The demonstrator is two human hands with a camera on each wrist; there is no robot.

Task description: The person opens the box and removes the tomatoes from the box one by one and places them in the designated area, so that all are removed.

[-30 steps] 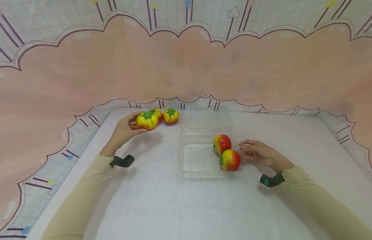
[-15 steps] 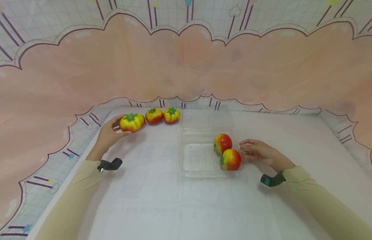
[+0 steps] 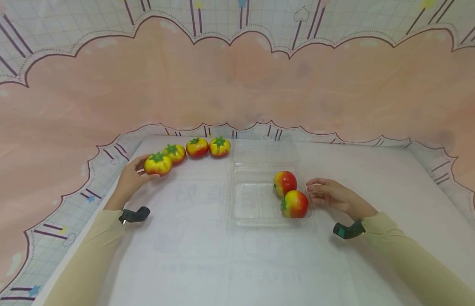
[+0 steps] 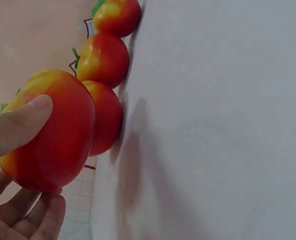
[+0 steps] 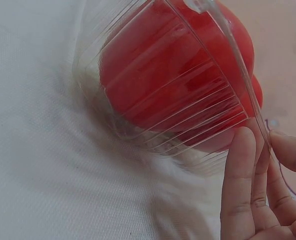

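My left hand (image 3: 129, 178) holds a red-and-yellow tomato (image 3: 158, 164) with a green, leafy top, the thumb on one side and the fingers below. In the left wrist view this tomato (image 4: 55, 135) overlaps the nearest one of a row. The row's other tomatoes (image 3: 174, 154) stand along the back of the table. My right hand (image 3: 333, 194) pinches the rim of a clear plastic box (image 3: 252, 202) at its right side, as the right wrist view shows with the thumb and fingers on the rim (image 5: 255, 112). Two tomatoes (image 3: 295, 204) lie in the box's right half.
The box's clear lid (image 3: 265, 153) lies folded back behind it. A white cloth (image 3: 206, 255) covers the table. A patterned curtain (image 3: 237, 85) rises behind the table and runs along its left and right sides.
My left hand has moved left and toward me. One tomato was left at the row's left end, and another is now in the hand. My right hand has stayed at the box.
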